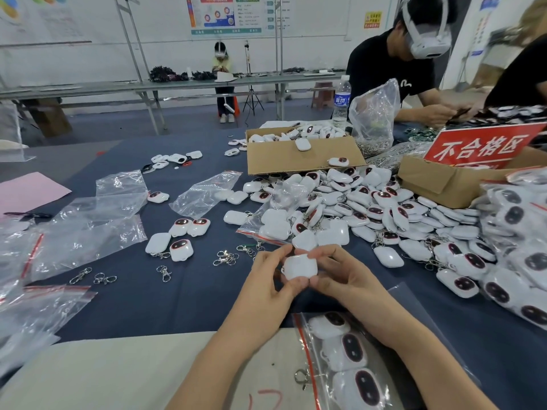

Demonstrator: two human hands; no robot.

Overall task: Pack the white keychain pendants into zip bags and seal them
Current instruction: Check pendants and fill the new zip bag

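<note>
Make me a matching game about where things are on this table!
1. clear plastic water bottle with blue label
2. flat pink paper sheet
3. red sign with white writing

A. lying at the far left of the dark blue table
B. at the right-hand brown cardboard box
C. upright behind the open middle cardboard box

Pairs: 1-C, 2-A, 3-B

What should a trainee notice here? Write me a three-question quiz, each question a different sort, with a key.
1. True or false: both the left hand and the right hand grip the white pendant.
2. The zip bag nearest the person holds: A nothing; B pendants; C only metal clasps.
3. What colour is the sign with white characters at the right?
Key: 1 true; 2 B; 3 red.
</note>
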